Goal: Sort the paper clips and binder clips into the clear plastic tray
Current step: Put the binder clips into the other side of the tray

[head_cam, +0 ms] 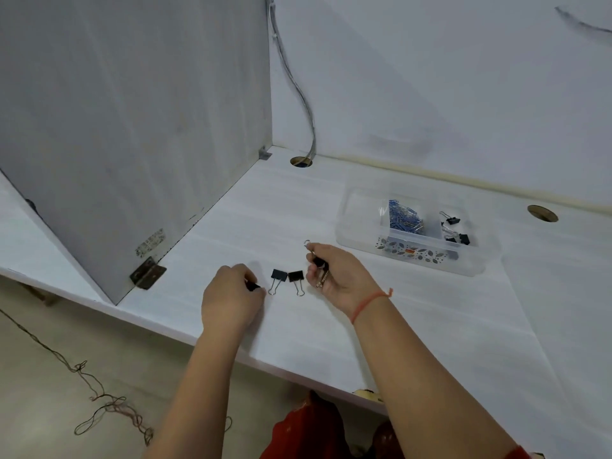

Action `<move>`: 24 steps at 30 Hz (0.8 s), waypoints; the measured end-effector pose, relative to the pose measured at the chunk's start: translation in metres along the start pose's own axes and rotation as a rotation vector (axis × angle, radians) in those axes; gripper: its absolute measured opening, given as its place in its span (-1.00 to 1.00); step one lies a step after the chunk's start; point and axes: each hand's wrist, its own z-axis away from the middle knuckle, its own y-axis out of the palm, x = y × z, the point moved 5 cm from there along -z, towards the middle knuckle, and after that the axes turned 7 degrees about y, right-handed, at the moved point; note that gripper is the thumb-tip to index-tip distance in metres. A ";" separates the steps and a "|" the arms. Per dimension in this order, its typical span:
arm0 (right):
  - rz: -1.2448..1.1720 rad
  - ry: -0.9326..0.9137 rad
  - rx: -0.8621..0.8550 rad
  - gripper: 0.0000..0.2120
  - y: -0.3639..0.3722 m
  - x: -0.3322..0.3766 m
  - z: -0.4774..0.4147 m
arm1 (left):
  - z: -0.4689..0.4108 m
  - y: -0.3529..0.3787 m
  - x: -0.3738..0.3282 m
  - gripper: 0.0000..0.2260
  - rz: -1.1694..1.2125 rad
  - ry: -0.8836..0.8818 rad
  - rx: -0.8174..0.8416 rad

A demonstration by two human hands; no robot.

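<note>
Two black binder clips [279, 275] [296, 276] lie side by side on the white desk, their wire handles pointing toward me. My left hand [231, 299] rests just left of them, fingers pinched on another black binder clip [254, 286]. My right hand [334, 274] hovers just right of the pair, closed around binder clips [320, 264] whose silver handles stick out above and below my fingers. The clear plastic tray [357, 207] sits farther right and back; its middle section holds a heap of blue paper clips [404, 215], its right section two black binder clips [457, 230].
A grey partition panel [132, 127] stands on the left with a rusty hinge [147, 273] at its base. Two round cable holes [301, 161] [542, 213] open in the desk near the back wall, and a cable [298, 91] drops into the left one. Tangled wire lies on the floor [109, 405].
</note>
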 end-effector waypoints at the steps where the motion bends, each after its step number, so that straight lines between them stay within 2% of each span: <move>1: -0.154 0.078 0.021 -0.81 -0.001 -0.003 0.002 | 0.000 0.000 -0.002 -0.87 0.004 0.026 -0.025; 3: -0.263 0.150 0.006 -0.72 -0.005 -0.008 0.003 | 0.003 -0.002 -0.005 -0.89 0.116 0.023 -0.074; 5: -0.094 0.135 -0.091 -0.61 -0.011 -0.010 0.000 | 0.009 -0.003 0.000 -0.82 0.468 -0.162 -0.130; 7: 0.275 0.022 -0.219 -0.56 -0.014 -0.005 -0.004 | 0.013 0.000 0.005 -0.83 0.973 -0.477 -0.163; 8: 0.507 -0.090 -0.277 -0.58 -0.012 0.000 -0.004 | 0.014 0.003 0.005 -0.84 1.192 -0.606 -0.159; 10: 1.014 -0.330 -0.311 -0.70 0.001 0.005 -0.003 | 0.011 0.006 0.000 -0.84 1.495 -0.744 -0.132; 11: 1.220 -0.380 -0.286 -0.70 0.008 0.003 -0.002 | 0.008 0.007 -0.001 -0.84 1.546 -0.757 -0.105; 13: 1.437 -0.360 -0.207 -0.63 0.014 -0.004 -0.003 | 0.001 0.009 -0.004 -0.89 1.407 -0.667 -0.027; 15: 1.485 -0.322 -0.179 -0.71 0.014 -0.005 -0.004 | -0.005 0.008 -0.006 -0.92 1.051 -0.467 0.029; 19: 1.673 -0.353 -0.229 -0.80 0.018 -0.003 0.000 | -0.014 0.012 -0.019 -0.70 0.378 -0.059 0.097; 21: 1.642 -0.380 -0.304 -0.84 0.012 0.002 0.003 | -0.016 0.017 -0.024 -0.65 0.195 0.004 0.117; 24: 1.412 -0.296 -0.357 -0.80 -0.010 0.010 0.003 | -0.021 0.021 -0.026 -0.80 0.111 0.067 0.092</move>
